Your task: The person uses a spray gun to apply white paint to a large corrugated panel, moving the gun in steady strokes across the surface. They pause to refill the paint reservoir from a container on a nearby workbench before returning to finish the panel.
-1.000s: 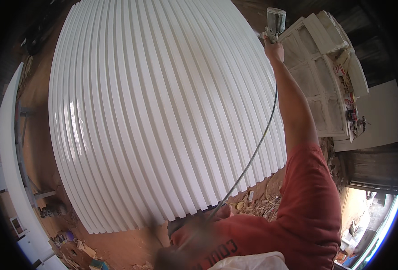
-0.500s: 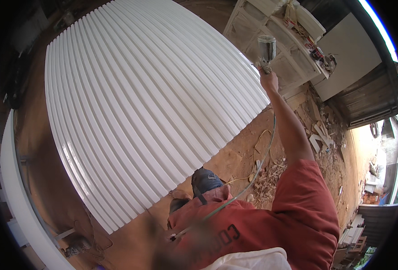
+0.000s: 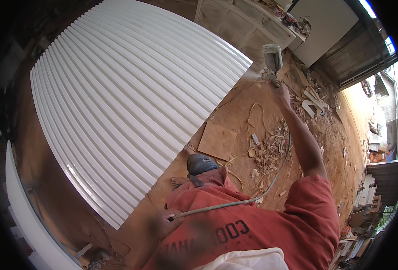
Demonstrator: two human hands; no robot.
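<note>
My right hand (image 3: 280, 93), arm stretched out to the right, is closed round the handle of a spray gun (image 3: 272, 63) with a metal cup on top. A pale mist leaves its nozzle toward the near right corner of a large white ribbed panel (image 3: 140, 90). From the gun a greenish air hose (image 3: 226, 205) loops down and across my red shirt. Low at my waist, my left hand (image 3: 164, 221) is closed round that hose, partly blurred by a dark smudge over the picture.
A pale cabinet frame (image 3: 248, 22) with cans on it stands at the far right. Wood scraps (image 3: 313, 102) and a yellow cord (image 3: 253, 117) litter the dirt floor. A square board (image 3: 217, 140) lies by my bare foot. Along the left runs a long white piece (image 3: 21, 202).
The spray gun has come back nearer along the panel's right edge, now beyond its corner, with mist showing. My view has shifted, showing more floor and my feet.
</note>
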